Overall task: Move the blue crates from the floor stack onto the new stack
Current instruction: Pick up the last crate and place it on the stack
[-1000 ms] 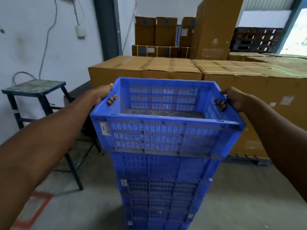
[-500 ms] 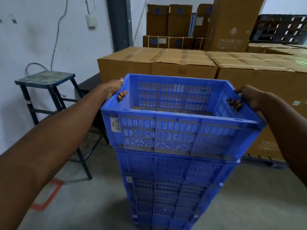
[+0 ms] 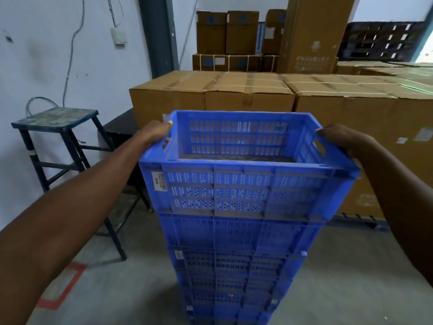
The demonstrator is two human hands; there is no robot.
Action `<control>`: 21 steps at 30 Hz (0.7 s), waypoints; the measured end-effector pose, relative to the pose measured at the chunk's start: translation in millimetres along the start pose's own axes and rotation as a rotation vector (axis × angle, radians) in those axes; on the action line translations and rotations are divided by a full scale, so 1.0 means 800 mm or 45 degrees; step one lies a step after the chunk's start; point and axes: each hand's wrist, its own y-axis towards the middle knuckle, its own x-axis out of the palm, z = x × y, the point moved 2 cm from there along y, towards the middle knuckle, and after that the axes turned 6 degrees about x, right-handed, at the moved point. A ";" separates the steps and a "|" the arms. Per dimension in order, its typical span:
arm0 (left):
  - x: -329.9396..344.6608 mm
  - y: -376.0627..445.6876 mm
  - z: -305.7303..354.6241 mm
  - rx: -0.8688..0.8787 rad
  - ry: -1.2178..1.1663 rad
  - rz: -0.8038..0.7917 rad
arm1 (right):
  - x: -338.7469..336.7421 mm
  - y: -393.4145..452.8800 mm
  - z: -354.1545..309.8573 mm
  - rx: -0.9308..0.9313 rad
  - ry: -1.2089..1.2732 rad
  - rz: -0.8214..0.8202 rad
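I see both hands on the top crate [image 3: 239, 184] of a tall blue stack [image 3: 234, 266] that stands on the grey floor [image 3: 351, 277] in the near middle of the scene. My left hand [image 3: 155, 134] grips the crate's left end wall at the rim, fingers curled through the handle slot so their tips show inside. My right hand [image 3: 339, 140] is clamped over the right end rim beside its handle slot, though I cannot tell just how far the fingers wrap under, since the back of the hand hides them. The top crate sits level on the crate below, touching it along the near edge, and it holds nothing. A white barcode label [image 3: 160, 181] is stuck on its near left corner. A dark stool [image 3: 58, 120] stands to the left by the wall. Cardboard boxes [image 3: 234, 92] fill the far side, just behind the stack. Red tape [image 3: 63, 285] marks the floor at near left
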 end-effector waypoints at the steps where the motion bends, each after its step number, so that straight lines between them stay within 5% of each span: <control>1: -0.003 -0.008 0.003 0.071 0.166 0.055 | 0.001 -0.004 0.000 -0.074 -0.092 0.051; 11: -0.003 -0.094 -0.031 0.306 0.543 0.012 | 0.018 -0.076 0.037 -0.212 -0.622 0.365; 15: -0.004 -0.105 -0.037 0.342 0.502 0.110 | 0.020 -0.102 0.043 -0.246 -0.539 0.488; 21: -0.003 -0.113 -0.029 0.281 0.473 0.131 | 0.016 -0.117 0.053 -0.132 -0.258 0.379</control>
